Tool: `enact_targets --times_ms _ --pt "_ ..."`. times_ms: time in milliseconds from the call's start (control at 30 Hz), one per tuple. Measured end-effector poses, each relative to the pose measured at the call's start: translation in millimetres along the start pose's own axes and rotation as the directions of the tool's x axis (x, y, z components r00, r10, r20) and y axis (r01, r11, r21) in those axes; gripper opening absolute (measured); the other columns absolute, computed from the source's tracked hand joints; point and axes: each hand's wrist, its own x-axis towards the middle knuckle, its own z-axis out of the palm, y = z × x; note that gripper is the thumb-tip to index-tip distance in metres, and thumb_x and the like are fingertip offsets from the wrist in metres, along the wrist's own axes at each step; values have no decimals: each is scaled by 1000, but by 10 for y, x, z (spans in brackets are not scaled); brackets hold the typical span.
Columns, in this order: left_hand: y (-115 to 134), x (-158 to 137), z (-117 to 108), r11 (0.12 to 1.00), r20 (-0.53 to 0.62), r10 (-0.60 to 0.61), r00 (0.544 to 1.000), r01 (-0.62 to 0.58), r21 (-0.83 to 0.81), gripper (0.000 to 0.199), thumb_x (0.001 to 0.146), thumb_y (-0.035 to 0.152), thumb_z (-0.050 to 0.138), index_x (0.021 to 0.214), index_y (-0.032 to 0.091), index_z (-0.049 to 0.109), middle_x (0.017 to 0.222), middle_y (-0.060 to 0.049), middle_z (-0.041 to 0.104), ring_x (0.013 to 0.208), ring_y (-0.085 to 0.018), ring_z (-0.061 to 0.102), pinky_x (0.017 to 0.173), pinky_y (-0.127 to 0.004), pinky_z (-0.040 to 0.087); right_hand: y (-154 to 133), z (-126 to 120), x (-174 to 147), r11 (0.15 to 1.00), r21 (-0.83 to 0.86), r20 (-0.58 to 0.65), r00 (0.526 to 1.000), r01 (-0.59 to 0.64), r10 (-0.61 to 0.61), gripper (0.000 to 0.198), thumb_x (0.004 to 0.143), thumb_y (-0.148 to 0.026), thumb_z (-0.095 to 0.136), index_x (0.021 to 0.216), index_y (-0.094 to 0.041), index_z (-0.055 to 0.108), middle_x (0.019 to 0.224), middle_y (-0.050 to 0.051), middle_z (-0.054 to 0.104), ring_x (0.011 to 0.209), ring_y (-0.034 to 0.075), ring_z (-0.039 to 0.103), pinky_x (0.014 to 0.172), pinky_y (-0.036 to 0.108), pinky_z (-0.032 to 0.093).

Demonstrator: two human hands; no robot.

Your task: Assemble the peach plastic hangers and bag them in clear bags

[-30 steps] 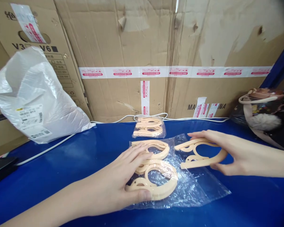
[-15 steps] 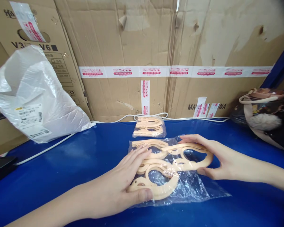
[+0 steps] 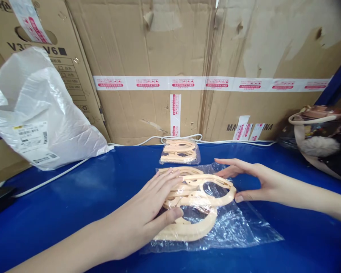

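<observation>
Several beige folding hangers (image 3: 193, 230), folded into loop shapes, lie in and on a clear plastic bag (image 3: 238, 227) in front of me. My left hand (image 3: 156, 206) lies over their left side, fingers stretched flat and thumb apart. One hanger (image 3: 230, 195) rests on top of the others, its rounded end pointing right. My right hand (image 3: 252, 182) is spread around that end, with the thumb tip at its edge and the fingers beyond the far side. Whether this upper hanger is under the film, I cannot tell. A smaller bagged pack of beige hangers (image 3: 179, 151) lies behind.
A white plastic mailing bag (image 3: 45, 113) leans at the left. Tall cardboard boxes (image 3: 147, 49) stand along the back of the blue table (image 3: 102, 189). A white cable (image 3: 59, 176) runs across it. At the right is a dark bag (image 3: 324, 140) with a fluffy pom-pom; a black object (image 3: 0, 201) sits far left.
The upper hanger has slid left, further over the others. My right hand has moved slightly left, and its grip on the hanger has loosened. My left hand stays over the pile.
</observation>
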Motion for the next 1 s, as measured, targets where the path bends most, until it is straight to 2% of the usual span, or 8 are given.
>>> enact_targets --times_ms 100,267,367,467,633,700,833,1000 --pt "0 70 -41 1000 16 4 1000 -4 9 50 96 41 45 143 30 33 151 -2 34 140 -26 28 114 -50 24 -9 43 55 998 59 -30 1000 -2 4 71 79 -35 72 141 -33 38 121 4 66 110 25 61 99 44 44" --pt "-30 81 -61 993 98 -69 993 59 99 56 96 46 44 146 31 26 151 -2 35 141 -26 26 117 -56 4 -89 223 236 997 80 -78 997 1 5 60 73 -41 76 127 -28 52 116 5 64 97 22 61 88 38 48" --pt "-56 75 -50 991 104 -70 992 57 120 55 95 49 44 144 30 29 150 -1 37 140 -25 27 117 -55 10 -119 316 293 998 58 -118 993 -9 16 53 72 -44 76 118 -26 57 112 5 63 87 20 59 81 36 49" --pt "-39 117 -48 989 122 -25 992 7 150 52 96 47 44 144 31 31 151 0 36 140 -24 27 117 -53 13 -123 334 286 999 47 -119 993 -18 24 62 73 -45 74 127 -27 50 98 2 63 83 19 57 77 35 49" --pt "72 248 -11 974 164 42 985 -77 214 56 96 49 41 146 26 30 153 -3 32 142 -25 24 116 -53 14 42 101 244 999 -36 -59 998 -3 1 56 88 -37 58 139 -29 36 108 4 59 85 18 58 77 35 51" --pt "128 300 29 968 173 69 982 -108 227 56 95 48 44 144 23 33 152 -5 33 141 -25 25 116 -51 18 201 -23 254 994 -113 -130 991 1 -16 44 92 -32 49 135 -27 41 112 6 58 86 19 59 77 37 51" --pt "208 375 119 965 143 91 985 -123 233 49 96 45 45 138 20 42 148 -6 40 138 -24 30 114 -45 26 514 -145 313 949 -308 -193 973 64 -128 35 90 -25 51 125 -26 53 120 8 57 112 24 53 97 45 42" --pt "201 407 188 965 107 124 987 -145 218 47 95 45 46 133 18 45 142 -7 46 133 -24 37 111 -44 31 516 -157 431 982 -153 -18 993 114 -118 28 87 -38 62 112 -27 65 129 6 52 124 23 46 106 42 34"
